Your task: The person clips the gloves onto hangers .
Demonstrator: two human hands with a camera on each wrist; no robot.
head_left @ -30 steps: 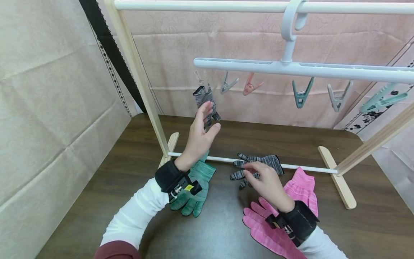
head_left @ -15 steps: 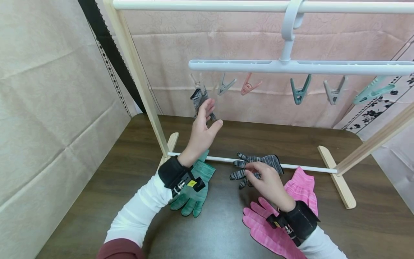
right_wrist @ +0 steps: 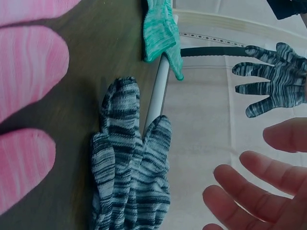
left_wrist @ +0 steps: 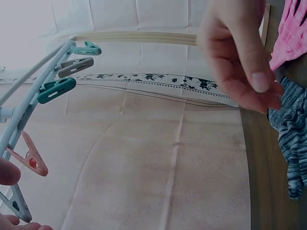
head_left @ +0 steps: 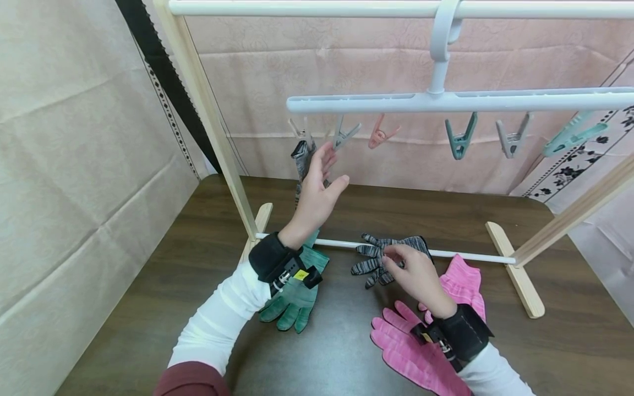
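A grey striped glove (head_left: 300, 159) hangs from the leftmost clip of a white peg hanger (head_left: 446, 102). My left hand (head_left: 334, 165) is raised just in front of it, fingers relaxed and apart, its tips by the grey clip (head_left: 344, 135) and holding nothing. A second grey striped glove (head_left: 376, 258) (right_wrist: 129, 167) lies across the rack's low white rod (head_left: 470, 256). My right hand (head_left: 391, 257) hovers at its cuff end with loosely curved fingers (right_wrist: 249, 191). The right wrist view shows nothing between them.
A green glove (head_left: 297, 280) lies under my left wrist. Two pink gloves (head_left: 455, 286) (head_left: 411, 352) lie by my right wrist. Pink (head_left: 378, 135), teal (head_left: 458, 143), grey (head_left: 512, 140) and mint (head_left: 569, 135) clips hang free. The wooden rack posts (head_left: 203, 110) frame the brown table (head_left: 148, 286).
My left hand has risen and shifted right from the hanging glove toward the grey clip. The hanging glove has turned edge-on. My right hand has crept slightly farther along the lying glove.
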